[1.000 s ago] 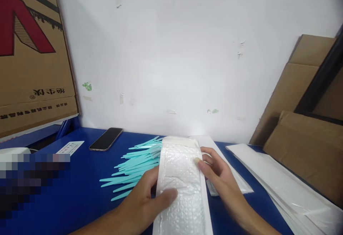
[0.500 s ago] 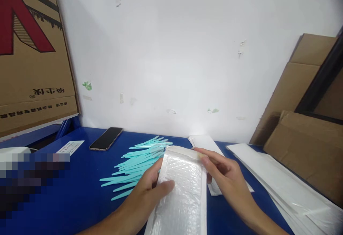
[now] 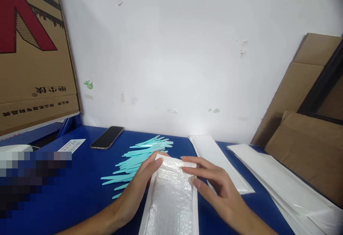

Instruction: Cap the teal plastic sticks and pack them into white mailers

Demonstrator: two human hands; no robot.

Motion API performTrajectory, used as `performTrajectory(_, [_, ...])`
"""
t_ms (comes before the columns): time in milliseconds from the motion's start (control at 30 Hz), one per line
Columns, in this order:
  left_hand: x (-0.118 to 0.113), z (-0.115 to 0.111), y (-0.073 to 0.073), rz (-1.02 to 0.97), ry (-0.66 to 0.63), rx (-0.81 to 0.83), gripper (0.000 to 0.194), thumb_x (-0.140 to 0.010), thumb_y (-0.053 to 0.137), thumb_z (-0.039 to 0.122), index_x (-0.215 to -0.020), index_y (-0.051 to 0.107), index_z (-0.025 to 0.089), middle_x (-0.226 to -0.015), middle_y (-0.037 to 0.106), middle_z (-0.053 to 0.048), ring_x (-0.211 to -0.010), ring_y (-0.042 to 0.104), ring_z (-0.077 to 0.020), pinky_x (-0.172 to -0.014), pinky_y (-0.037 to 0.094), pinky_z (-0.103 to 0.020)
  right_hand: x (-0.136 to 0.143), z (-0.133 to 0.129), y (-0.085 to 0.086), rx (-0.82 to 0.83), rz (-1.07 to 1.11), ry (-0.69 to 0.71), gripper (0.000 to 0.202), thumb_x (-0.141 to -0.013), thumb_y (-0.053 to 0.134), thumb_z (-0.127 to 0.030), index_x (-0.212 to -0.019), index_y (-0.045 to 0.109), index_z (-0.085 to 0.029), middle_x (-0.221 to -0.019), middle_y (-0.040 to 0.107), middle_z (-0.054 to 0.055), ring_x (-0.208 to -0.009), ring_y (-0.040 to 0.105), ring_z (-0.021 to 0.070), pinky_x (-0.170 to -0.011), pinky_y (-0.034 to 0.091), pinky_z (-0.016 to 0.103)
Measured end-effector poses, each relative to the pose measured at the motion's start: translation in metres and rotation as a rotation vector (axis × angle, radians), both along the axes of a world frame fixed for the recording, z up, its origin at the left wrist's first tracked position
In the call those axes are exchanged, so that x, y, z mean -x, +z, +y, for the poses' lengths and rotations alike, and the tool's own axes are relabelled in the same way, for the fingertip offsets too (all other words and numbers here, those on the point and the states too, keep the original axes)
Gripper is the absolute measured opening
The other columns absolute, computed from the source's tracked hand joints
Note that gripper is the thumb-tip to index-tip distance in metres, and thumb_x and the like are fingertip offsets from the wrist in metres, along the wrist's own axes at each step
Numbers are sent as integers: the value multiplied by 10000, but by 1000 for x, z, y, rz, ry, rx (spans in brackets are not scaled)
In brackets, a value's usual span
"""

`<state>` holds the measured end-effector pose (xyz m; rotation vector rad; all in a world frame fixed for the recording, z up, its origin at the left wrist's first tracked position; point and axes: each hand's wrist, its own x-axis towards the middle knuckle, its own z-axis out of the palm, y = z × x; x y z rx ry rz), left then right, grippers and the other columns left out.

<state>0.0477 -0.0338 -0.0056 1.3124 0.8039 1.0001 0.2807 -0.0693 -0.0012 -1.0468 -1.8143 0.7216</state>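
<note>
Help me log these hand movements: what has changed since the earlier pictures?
The bubble mailer sits lower in view. The left hand has moved up to its top left corner; the right hand now has fingertips on its upper front. Both still touch it. The phone and teal strips stayed put.

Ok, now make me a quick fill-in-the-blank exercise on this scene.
The tabletop is coloured ____.
Of the left hand and right hand, the ____ one is nearer the turquoise strips.
The number of hands touching the padded envelope is ____.
The phone lies with its screen facing ____.
Missing words: blue; left; two; up.
</note>
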Motion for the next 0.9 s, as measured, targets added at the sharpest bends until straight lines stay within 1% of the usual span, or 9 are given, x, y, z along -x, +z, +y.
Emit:
performTrajectory(67, [-1,3,3,47,-13,-5,407,-912,557,617,-959,623,219,-840,597,7,-779,540,-184,-695,407,-270,0,-3,-1,-46,-12,23,285,-993,539,-402,-1183,746,-357,-1392,615,59,-1263,570,305,-1075,443,515])
performTrajectory(133, [-3,5,5,100,10,49,439,-852,625,646,-917,600,212,-757,550,29,-701,492,-155,-629,361,-245,-2,-4,0,-45,3,45,314,-1014,485,-388,-1151,761,-329,-1354,643,70,-1268,568,305,-1099,420,516])
performTrajectory(233, [-5,4,6,118,-22,124,463,-826,661,645,-979,605,211,-790,572,21,-731,502,-157,-636,355,-236,-8,-3,1,50,142,119,348,-996,448,-319,-1205,726,-304,-1335,654,72,-1291,549,306,-1110,406,509])
performTrajectory(367, [-5,3,3,65,-71,199,420,-856,665,599,-1018,596,217,-826,592,16,-728,515,-145,-641,366,-230,-11,0,4,159,232,273,445,-829,475,-165,-1188,708,-286,-1397,593,68,-1250,562,313,-1009,471,468])
performTrajectory(467, [-4,4,-1,51,-83,213,429,-854,671,599,-1038,594,219,-850,603,8,-747,532,-150,-654,380,-233,-4,-1,5,98,119,188,351,-865,516,-135,-1094,713,-315,-1359,595,51,-1170,593,270,-892,500,381])
performTrajectory(567, [-4,4,-1,49,-102,201,422,-867,656,601,-1020,592,213,-834,595,9,-738,523,-147,-647,373,-231,2,-2,7,46,52,121,251,-902,551,-155,-1010,715,-313,-1275,624,43,-1045,632,227,-795,498,321])
performTrajectory(667, [-4,3,3,62,-121,198,380,-875,662,561,-998,605,206,-836,589,13,-755,524,-147,-663,382,-232,4,-4,12,-20,9,120,175,-914,567,-189,-905,711,-287,-1180,653,41,-1004,643,219,-833,489,330])
performTrajectory(800, [-5,3,6,31,-203,233,344,-915,604,513,-1046,640,197,-863,601,2,-777,556,-150,-659,405,-224,0,-9,16,-42,14,182,195,-973,533,-292,-838,672,-266,-1256,650,57,-1168,604,265,-1000,438,407])
performTrajectory(900, [-4,7,4,-15,-252,267,432,-977,427,544,-1151,608,192,-761,609,-1,-585,553,-130,-509,368,-211,-7,-11,21,1,79,204,232,-977,546,-416,-833,650,-267,-1254,667,85,-1311,506,319,-1075,386,466])
